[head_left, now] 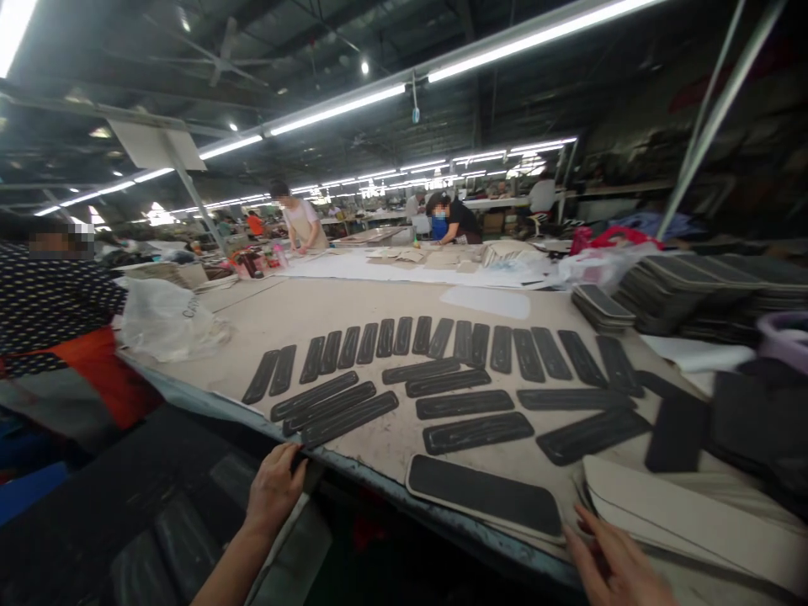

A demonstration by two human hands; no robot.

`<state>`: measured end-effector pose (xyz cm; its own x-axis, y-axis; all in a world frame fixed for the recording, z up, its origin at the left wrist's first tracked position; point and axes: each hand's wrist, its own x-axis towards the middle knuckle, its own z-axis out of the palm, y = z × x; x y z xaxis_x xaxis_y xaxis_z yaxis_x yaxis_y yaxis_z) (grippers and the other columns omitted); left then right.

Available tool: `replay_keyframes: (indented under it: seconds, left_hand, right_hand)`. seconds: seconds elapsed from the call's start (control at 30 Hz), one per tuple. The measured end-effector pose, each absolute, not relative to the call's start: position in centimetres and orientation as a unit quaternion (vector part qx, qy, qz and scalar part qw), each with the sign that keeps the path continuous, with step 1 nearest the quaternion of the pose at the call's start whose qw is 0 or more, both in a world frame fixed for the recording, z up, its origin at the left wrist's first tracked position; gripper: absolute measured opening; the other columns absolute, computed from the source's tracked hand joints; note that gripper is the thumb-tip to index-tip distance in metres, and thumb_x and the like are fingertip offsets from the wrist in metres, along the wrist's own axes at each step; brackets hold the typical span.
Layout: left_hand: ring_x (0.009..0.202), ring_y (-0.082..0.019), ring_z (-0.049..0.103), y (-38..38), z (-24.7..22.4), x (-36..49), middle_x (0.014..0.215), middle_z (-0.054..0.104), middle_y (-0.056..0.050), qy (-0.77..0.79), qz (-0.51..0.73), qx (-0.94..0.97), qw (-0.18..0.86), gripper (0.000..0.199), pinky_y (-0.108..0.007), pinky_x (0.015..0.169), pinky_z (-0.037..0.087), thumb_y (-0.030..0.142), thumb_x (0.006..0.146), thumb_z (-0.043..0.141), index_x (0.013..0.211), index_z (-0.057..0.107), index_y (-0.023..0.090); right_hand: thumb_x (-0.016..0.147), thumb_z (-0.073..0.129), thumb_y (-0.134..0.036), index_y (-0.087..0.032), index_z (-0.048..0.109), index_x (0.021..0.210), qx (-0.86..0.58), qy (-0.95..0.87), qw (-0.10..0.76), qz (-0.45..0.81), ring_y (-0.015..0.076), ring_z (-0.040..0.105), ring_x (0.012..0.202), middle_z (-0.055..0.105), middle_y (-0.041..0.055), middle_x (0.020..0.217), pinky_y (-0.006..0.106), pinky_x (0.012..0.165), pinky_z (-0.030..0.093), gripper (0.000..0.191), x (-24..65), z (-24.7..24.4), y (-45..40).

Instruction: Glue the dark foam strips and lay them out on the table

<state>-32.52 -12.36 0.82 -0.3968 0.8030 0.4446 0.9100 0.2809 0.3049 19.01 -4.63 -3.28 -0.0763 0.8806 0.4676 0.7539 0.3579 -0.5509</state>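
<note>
My left hand [276, 486] is at the table's front edge with its fingers curled together. Its fingertips meet the near end of a dark, glossy strip [350, 418]; whether they grip it I cannot make out. My right hand [615, 557] has thumb and fingers apart. Its thumb is by the right end of a black panel [483, 491] with a pale border, and its fingers touch the edge of a stack of beige sheets [688, 513]. Several more dark strips [478, 431] lie flat beyond, some in a curved row [385, 338].
Stacks of dark panels [688, 290] stand at the right, near a purple rim [786, 337]. A plastic bag [167, 316] lies at the left table edge beside a person in a dotted top [56, 295]. Two other people work behind. A slanted metal pole [720, 118] rises at right.
</note>
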Motion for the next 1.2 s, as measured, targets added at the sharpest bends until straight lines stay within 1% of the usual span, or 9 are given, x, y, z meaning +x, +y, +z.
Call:
replay_keyframes:
  seconds: [0.1,0.23,0.4,0.5,0.67,0.83,1.0,1.1,1.2]
  left_hand:
    - [0.101,-0.026,0.060,-11.9,0.2,-30.5,0.105,0.065,-0.009,-0.767,-0.303,-0.558,0.085,0.032,-0.039,0.095,0.046,0.039,0.080,0.051,0.101,0.065,0.019]
    - [0.102,-0.026,0.061,-10.6,-0.4,-25.0,0.107,0.067,-0.007,-0.688,-0.383,-0.617,0.024,0.030,-0.036,0.098,0.046,0.042,0.079,0.058,0.100,0.069,0.025]
    - [0.104,-0.027,0.061,-8.8,0.2,-16.6,0.108,0.068,-0.007,-0.616,-0.453,-0.631,-0.132,0.025,-0.036,0.099,0.046,0.037,0.075,0.066,0.096,0.074,0.028]
    - [0.106,-0.029,0.060,-7.8,1.4,-12.8,0.108,0.068,-0.009,-0.597,-0.474,-0.607,-0.226,0.025,-0.038,0.101,0.044,0.037,0.072,0.070,0.094,0.075,0.027]
    - [0.107,-0.031,0.058,-6.6,2.5,-10.1,0.106,0.067,-0.012,-0.584,-0.502,-0.551,-0.322,0.026,-0.041,0.104,0.041,0.038,0.067,0.075,0.089,0.076,0.025]
    - [0.101,-0.030,0.061,-6.9,1.6,-10.5,0.103,0.068,-0.012,-0.598,-0.485,-0.566,-0.295,0.024,-0.039,0.098,0.047,0.039,0.067,0.074,0.087,0.076,0.024]
    - [0.096,-0.028,0.064,-7.4,1.2,-12.0,0.097,0.069,-0.010,-0.610,-0.489,-0.556,-0.280,0.023,-0.034,0.093,0.050,0.040,0.068,0.074,0.083,0.075,0.023]
    - [0.093,-0.026,0.064,-7.9,1.7,-12.3,0.093,0.070,-0.008,-0.617,-0.501,-0.521,-0.310,0.025,-0.031,0.089,0.050,0.042,0.069,0.073,0.083,0.074,0.021]
    - [0.082,-0.024,0.066,-8.3,2.5,-11.8,0.087,0.071,-0.008,-0.624,-0.495,-0.455,-0.398,0.035,-0.028,0.072,0.054,0.048,0.069,0.070,0.087,0.073,0.018]
  right_hand:
    - [0.092,0.044,-0.050,-0.019,0.056,0.118,-0.565,-0.733,0.375,0.053,0.0229,0.063,0.087,0.061,0.0096,0.111,0.034,0.076,0.053,0.042,19.7,-2.8,-4.9]
    - [0.095,0.041,-0.041,-0.018,0.054,0.120,-0.576,-0.731,0.366,-0.009,0.0234,0.060,0.098,0.059,0.0106,0.113,0.036,0.086,0.050,0.037,20.9,-1.2,-5.1]
    - [0.091,0.044,-0.043,-0.012,0.046,0.132,-0.589,-0.746,0.293,-0.105,0.0302,0.052,0.112,0.055,0.0160,0.122,0.045,0.093,0.046,0.051,25.1,0.8,-3.1]
    - [0.081,0.055,-0.040,-0.010,0.042,0.136,-0.587,-0.773,0.223,-0.095,0.0335,0.044,0.121,0.050,0.0160,0.130,0.048,0.098,0.041,0.064,28.2,0.9,-1.2]
    - [0.071,0.061,-0.029,-0.015,0.046,0.135,-0.566,-0.807,0.172,-0.005,0.0281,0.052,0.114,0.056,0.0124,0.125,0.043,0.096,0.044,0.067,31.0,0.9,0.5]
    - [0.071,0.055,-0.016,-0.019,0.053,0.129,-0.520,-0.834,0.186,0.013,0.0240,0.055,0.110,0.059,0.0090,0.121,0.037,0.094,0.046,0.058,31.5,1.6,-0.2]
    - [0.081,0.043,-0.016,-0.025,0.063,0.116,-0.479,-0.863,0.159,0.000,0.0186,0.062,0.094,0.066,0.0035,0.105,0.029,0.080,0.053,0.041,32.1,2.9,-1.1]
    - [0.086,0.039,-0.021,-0.026,0.064,0.114,-0.483,-0.846,0.218,-0.062,0.0191,0.061,0.097,0.065,0.0034,0.106,0.030,0.082,0.051,0.038,31.5,4.4,-1.8]
    - [0.091,0.043,-0.025,-0.024,0.061,0.120,-0.466,-0.828,0.288,-0.118,0.0202,0.059,0.097,0.064,0.0043,0.106,0.033,0.090,0.047,0.035,28.2,6.0,-2.7]
